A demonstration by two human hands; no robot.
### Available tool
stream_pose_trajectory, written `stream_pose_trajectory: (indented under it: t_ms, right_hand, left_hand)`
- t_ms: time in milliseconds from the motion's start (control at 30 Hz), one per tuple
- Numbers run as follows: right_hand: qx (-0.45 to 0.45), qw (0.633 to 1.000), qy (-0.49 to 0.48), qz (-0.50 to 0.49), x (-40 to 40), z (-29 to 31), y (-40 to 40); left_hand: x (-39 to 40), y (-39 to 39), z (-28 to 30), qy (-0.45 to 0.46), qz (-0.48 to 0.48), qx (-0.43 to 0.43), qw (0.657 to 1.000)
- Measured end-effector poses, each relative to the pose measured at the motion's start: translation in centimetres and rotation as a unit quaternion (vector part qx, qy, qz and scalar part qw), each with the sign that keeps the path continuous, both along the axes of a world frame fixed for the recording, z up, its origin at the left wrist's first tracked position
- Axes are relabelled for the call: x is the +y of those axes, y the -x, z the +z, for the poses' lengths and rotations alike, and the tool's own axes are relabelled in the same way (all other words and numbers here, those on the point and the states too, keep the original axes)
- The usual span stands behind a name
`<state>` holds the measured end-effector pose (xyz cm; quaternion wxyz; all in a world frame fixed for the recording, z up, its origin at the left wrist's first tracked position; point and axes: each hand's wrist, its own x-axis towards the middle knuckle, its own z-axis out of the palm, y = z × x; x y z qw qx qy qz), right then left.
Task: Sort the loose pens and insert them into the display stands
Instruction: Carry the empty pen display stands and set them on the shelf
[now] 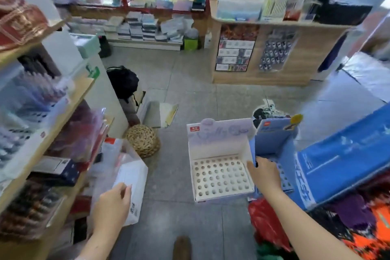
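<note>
Nearest the camera, a brown shoe tip (182, 247) showed at the bottom edge on the grey tiled floor (190, 95).

Left hand (113, 203): fingers curled over the top edge of a white box (132, 183), gripping it beside the wooden shelf unit (48, 133) on the left. The box's contents could not be made out. No loose pens were identifiable; stock on the shelves was too blurred to tell.

Right hand (267, 173): reached forward between two display stands, thumb at the right wall of the white stand (219, 162), fingers on the blue stand (274, 143). Fingers looked curled round the adjoining edges of the stands, with something small and dark at the thumb tip; the grip was not fully clear.

White stand: upright printed back card, perforated tray with rows of round holes, every visible hole without a pen. Blue stand stood touching its right side, its tray mostly hidden by the hand. A large blue box (341, 158) lay tilted to the right of it, above a red bag (266, 221) and purple and orange goods.

Middle distance: a woven wicker ball (143, 140) on the floor, flat cardboard (162, 114), and a black backpack (122, 80) by the white partition.

Far: a wooden counter (278, 48) with packets hung on its front, and stacked notebooks (143, 29) along the back wall.
</note>
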<state>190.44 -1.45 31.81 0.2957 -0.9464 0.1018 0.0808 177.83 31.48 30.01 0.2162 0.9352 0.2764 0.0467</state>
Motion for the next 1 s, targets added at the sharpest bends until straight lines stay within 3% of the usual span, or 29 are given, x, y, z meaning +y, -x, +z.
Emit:
stream_pose_trajectory:
  t_ms: [67,200,400,733,1000]
  right_hand:
    - [-0.014,0.999,-0.022,-0.043,-0.5,-0.1,-4.3]
    - [0.015,0.993,0.011,-0.117,-1.9,-0.3,-11.5]
    - [0.032,0.99,0.042,-0.128,-3.5,-3.4,-25.7]
    - [0.031,0.999,0.028,0.016,3.0,-1.7,-56.9]
    - [0.025,0.994,0.048,0.09,13.6,-1.6,-79.6]
  left_hand:
    - [0.5,-7.1,0.4,0.005,-0.044,-0.033,0.998]
    - [0.8,-20.4,1.2,-0.019,-0.117,-0.017,0.993]
    - [0.4,-37.3,1.1,-0.009,-0.116,-0.071,0.991]
    - [4.5,-58.4,0.4,0.01,-0.031,-0.02,0.999]
    - [13.0,-72.4,-4.5,0.037,0.095,0.035,0.994]
